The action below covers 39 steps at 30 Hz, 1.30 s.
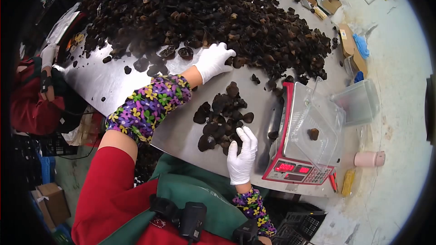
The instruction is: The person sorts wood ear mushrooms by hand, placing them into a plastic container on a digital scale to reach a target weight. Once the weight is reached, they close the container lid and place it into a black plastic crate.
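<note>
My left hand (215,62), in a white glove, reaches to the front edge of a large heap of dark, wrinkled pieces (190,13) that look like black fungus. Its fingertips touch pieces there, and whether it grips one is hidden. My right hand (242,154), also gloved, is at the lower right edge of a small pile (222,120) of the same pieces. Its thumb and fingers are apart, with nothing seen between them. Right of the small pile stands a red and silver scale (295,168) with a clear plastic tray (313,129) on top, holding one brown piece (313,134).
The metal table (181,140) has loose pieces scattered on it. A clear plastic bin (363,102) stands behind the scale, near a pink roll (369,159). Another person's sleeve (36,104) is at the left. Cardboard and tools lie at the upper right.
</note>
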Each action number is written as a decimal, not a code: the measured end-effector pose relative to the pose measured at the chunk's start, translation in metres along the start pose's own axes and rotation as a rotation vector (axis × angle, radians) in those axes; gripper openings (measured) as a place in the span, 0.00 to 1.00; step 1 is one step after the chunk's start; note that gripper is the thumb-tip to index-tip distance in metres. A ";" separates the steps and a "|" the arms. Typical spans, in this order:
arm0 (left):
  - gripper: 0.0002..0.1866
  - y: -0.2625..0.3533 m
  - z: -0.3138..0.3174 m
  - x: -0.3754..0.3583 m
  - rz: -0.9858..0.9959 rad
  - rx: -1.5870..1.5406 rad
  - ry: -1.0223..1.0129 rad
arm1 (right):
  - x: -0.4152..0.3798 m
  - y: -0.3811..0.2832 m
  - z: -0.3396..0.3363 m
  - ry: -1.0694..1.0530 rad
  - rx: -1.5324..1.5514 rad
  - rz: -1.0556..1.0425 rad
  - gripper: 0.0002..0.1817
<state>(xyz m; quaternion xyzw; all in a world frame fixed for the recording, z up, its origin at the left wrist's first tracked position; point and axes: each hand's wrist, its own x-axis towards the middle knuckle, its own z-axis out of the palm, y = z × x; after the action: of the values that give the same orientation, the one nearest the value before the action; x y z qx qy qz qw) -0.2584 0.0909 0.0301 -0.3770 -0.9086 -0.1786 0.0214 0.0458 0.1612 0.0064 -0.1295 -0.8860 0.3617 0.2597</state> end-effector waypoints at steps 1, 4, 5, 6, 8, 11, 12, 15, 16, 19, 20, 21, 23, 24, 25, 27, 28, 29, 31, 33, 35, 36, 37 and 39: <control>0.19 -0.009 0.015 0.007 0.061 -0.040 0.032 | 0.000 0.000 0.000 -0.002 -0.003 0.000 0.24; 0.13 -0.013 0.027 0.013 0.102 -0.160 0.077 | 0.001 -0.002 -0.001 -0.004 -0.004 0.001 0.23; 0.11 -0.010 0.025 0.014 0.084 -0.238 0.087 | 0.000 -0.001 -0.001 -0.004 -0.007 0.002 0.23; 0.11 -0.006 0.023 0.011 0.084 -0.239 0.088 | 0.000 0.000 0.000 -0.004 -0.004 0.006 0.23; 0.13 0.008 0.016 -0.004 0.196 -0.428 0.153 | -0.001 0.002 0.001 -0.002 0.001 0.016 0.23; 0.19 0.027 0.006 -0.030 0.227 -0.490 0.086 | -0.001 0.003 0.001 0.000 0.006 -0.006 0.25; 0.19 0.028 0.004 -0.036 0.251 -0.499 0.118 | -0.001 0.003 0.001 0.000 0.017 -0.007 0.25; 0.17 0.019 -0.012 -0.052 0.270 -0.389 0.292 | -0.001 0.002 0.000 -0.001 0.018 -0.007 0.24; 0.11 0.012 -0.015 -0.056 0.202 -0.319 0.257 | -0.001 0.001 0.000 -0.001 0.009 -0.002 0.24; 0.07 0.006 -0.024 -0.087 0.075 -0.290 0.136 | -0.002 0.004 0.000 -0.008 0.024 0.000 0.24; 0.09 0.004 -0.022 -0.097 0.032 -0.253 0.035 | -0.002 0.003 0.001 -0.009 0.024 0.004 0.24; 0.11 0.002 -0.020 -0.104 -0.012 -0.216 -0.066 | -0.002 0.003 0.001 -0.010 0.020 0.000 0.24; 0.12 0.002 -0.012 -0.110 -0.030 -0.231 -0.098 | -0.002 0.003 0.001 -0.016 0.017 -0.005 0.23; 0.13 0.004 -0.009 -0.110 -0.042 -0.245 -0.125 | -0.002 0.004 0.002 -0.013 0.022 -0.007 0.23; 0.14 0.013 -0.016 -0.107 -0.126 -0.277 -0.184 | -0.002 0.005 0.002 -0.008 0.024 -0.009 0.23; 0.13 0.018 -0.009 -0.105 -0.120 -0.318 -0.182 | -0.002 0.002 0.002 -0.009 0.015 0.000 0.23; 0.13 0.021 -0.007 -0.103 -0.115 -0.357 -0.179 | -0.002 0.002 0.001 -0.010 0.008 0.007 0.23; 0.12 0.024 -0.008 -0.105 -0.126 -0.383 -0.205 | -0.001 0.002 0.000 -0.007 0.002 0.006 0.23; 0.11 0.022 -0.010 -0.105 -0.127 -0.403 -0.187 | -0.002 0.002 0.001 -0.006 0.010 0.009 0.23; 0.11 0.022 -0.014 -0.105 -0.135 -0.418 -0.174 | -0.001 0.003 0.001 0.001 0.007 0.004 0.23; 0.12 0.026 -0.019 -0.104 -0.159 -0.374 -0.247 | -0.002 0.003 0.002 0.000 0.010 -0.005 0.23; 0.12 0.028 -0.019 -0.105 -0.164 -0.373 -0.245 | -0.002 0.003 0.002 -0.004 0.006 -0.004 0.23; 0.12 0.032 -0.018 -0.106 -0.161 -0.363 -0.268 | -0.001 0.003 0.002 -0.007 0.000 -0.004 0.23; 0.12 0.033 -0.014 -0.108 -0.185 -0.417 -0.267 | -0.002 0.003 0.002 -0.010 -0.001 -0.008 0.23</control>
<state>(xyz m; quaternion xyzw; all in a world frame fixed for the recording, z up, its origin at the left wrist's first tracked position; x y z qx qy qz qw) -0.1596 0.0343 0.0341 -0.3087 -0.8775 -0.3121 -0.1932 0.0463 0.1613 0.0028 -0.1242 -0.8880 0.3610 0.2564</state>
